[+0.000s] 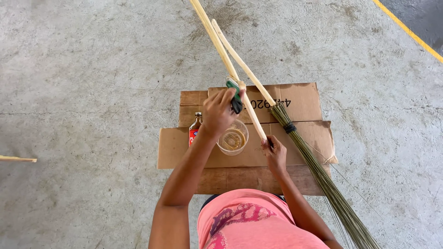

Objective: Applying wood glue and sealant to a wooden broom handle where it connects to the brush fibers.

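Fingers (220, 99) of the left hand (218, 115) clench a green-handled brush (235, 97) against a pale wooden stick (230, 69); right hand (275, 154) grips that stick's lower end; a clear cup (233, 138) sits mid-cardboard (175, 147), a small bottle (195, 129) just beside it; a broom (318, 166) crosses the cardboard's right edge.

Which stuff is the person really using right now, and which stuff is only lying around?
In use:
- left hand holding a green-handled tool against a pale stick
- right hand gripping that stick's lower end
- clear cup of brownish liquid, just below the hands

Lying about:
- broom beside the stick
- small bottle
- cardboard
- stick end at far left
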